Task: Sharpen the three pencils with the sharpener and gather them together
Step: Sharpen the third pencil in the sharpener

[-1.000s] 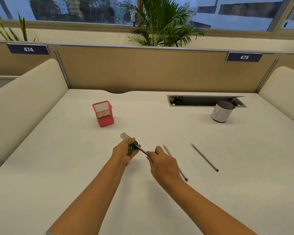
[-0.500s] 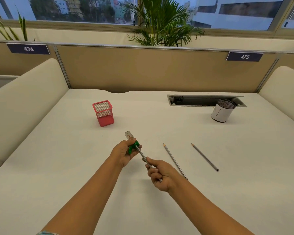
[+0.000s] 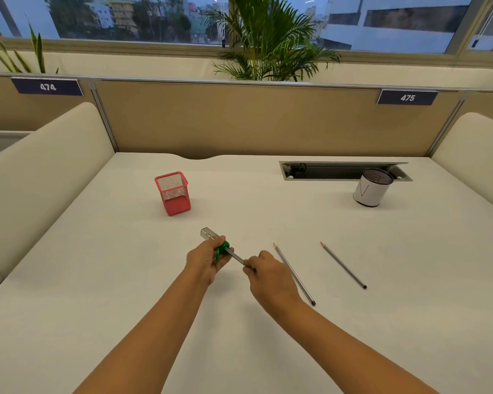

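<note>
My left hand (image 3: 207, 258) grips a green sharpener (image 3: 220, 249) with a clear shavings case (image 3: 208, 234) that sticks out past my fingers. A grey pencil (image 3: 236, 255) has its tip inside the sharpener, and my right hand (image 3: 268, 275) holds its shaft close behind. Two more grey pencils lie on the white desk to the right: one (image 3: 295, 275) just beside my right hand, partly hidden by it, and another (image 3: 343, 265) farther right. Both point their sharpened tips away from me.
A red mesh pen holder (image 3: 172, 193) stands at the back left of the desk (image 3: 125, 280). A white cup with a mesh top (image 3: 372, 190) stands at the back right, in front of an open cable slot (image 3: 339, 170). Padded dividers flank both sides.
My right hand turned the pencil in the sharpener, dropping toward me half a second ago, then moving back up close to my left hand. The two loose pencils have not moved.
</note>
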Action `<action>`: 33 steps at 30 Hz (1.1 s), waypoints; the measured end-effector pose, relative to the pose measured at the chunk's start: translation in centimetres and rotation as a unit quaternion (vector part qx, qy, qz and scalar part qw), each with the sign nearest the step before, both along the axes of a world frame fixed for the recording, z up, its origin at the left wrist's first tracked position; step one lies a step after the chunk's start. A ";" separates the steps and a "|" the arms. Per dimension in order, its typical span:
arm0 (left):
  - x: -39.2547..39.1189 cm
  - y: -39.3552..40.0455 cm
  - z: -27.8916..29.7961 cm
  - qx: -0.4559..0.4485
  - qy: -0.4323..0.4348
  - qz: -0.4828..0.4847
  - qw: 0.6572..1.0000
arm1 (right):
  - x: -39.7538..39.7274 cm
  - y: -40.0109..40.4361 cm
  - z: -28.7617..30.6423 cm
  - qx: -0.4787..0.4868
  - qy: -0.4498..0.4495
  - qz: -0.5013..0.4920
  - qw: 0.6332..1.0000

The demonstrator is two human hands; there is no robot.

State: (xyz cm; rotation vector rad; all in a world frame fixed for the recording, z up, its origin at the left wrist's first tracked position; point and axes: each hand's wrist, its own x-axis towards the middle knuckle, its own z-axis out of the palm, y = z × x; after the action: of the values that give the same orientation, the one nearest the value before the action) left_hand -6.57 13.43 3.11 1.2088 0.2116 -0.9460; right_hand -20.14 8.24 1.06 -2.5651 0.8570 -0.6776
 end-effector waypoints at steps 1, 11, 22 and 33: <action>0.0 0.1 0.0 -0.005 -0.005 -0.005 1.000 | -0.1 0.1 0.6 0.135 -0.015 -0.016 0.991; 0.7 0.2 1.0 -0.032 -0.028 -0.060 0.997 | 0.0 1.1 2.9 0.805 -0.200 -0.119 0.546; 1.1 -0.3 -0.3 0.008 0.010 0.009 1.000 | 1.1 -0.1 0.7 -0.100 0.150 0.008 0.984; 1.3 0.3 0.1 -0.018 -0.005 -0.047 0.999 | 1.1 -0.4 3.4 0.765 -0.054 -0.085 0.635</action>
State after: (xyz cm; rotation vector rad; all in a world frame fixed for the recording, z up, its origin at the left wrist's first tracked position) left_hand -5.24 13.77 3.17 1.1993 0.1301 -1.0218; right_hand -18.99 7.79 4.49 -0.8623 0.9497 0.0328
